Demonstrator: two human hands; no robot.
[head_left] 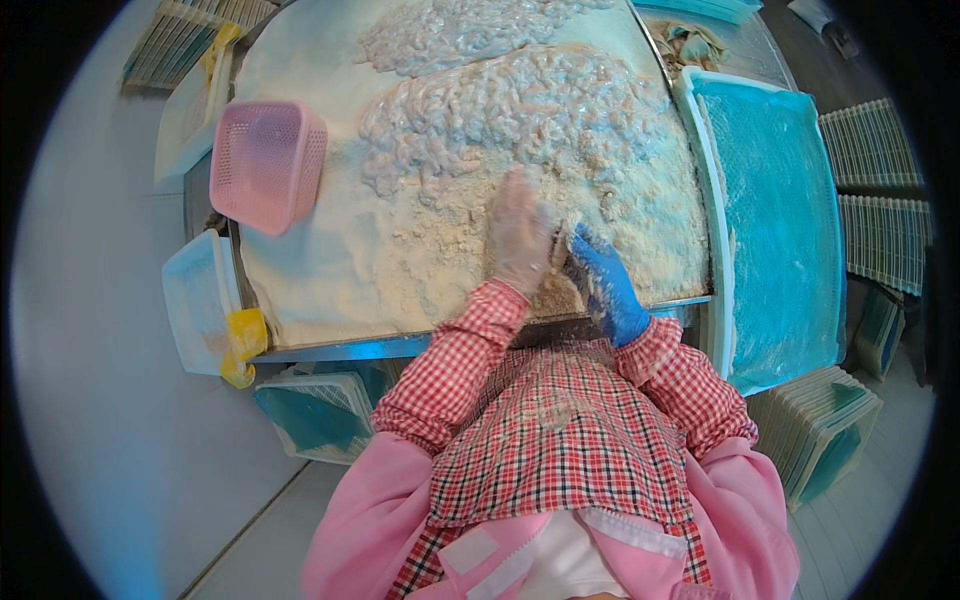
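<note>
My left hand [518, 240], in a thin pale glove, is over the powder near the table's front edge. Its fingers look stretched out and are partly smeared by motion. My right hand [605, 285], in a blue glove dusted with powder, is beside it with curled fingers. A powder-coated piece [563, 245] shows at those fingers, between my hands; its kind is unclear. Ahead of both hands, loose pale powder [440, 240] meets a wide heap of wet, glossy, whitish pieces [520, 105], perhaps raw meat or seafood.
A pink perforated basket [265, 165] stands on the table's left. On the right is a white-rimmed tray with a blue-green mesh [785, 230]. Stacked trays [815, 425] stand low right, others [315, 410] below the table's left front. A yellow cloth-like thing [244, 345] hangs on a white bin [195, 305].
</note>
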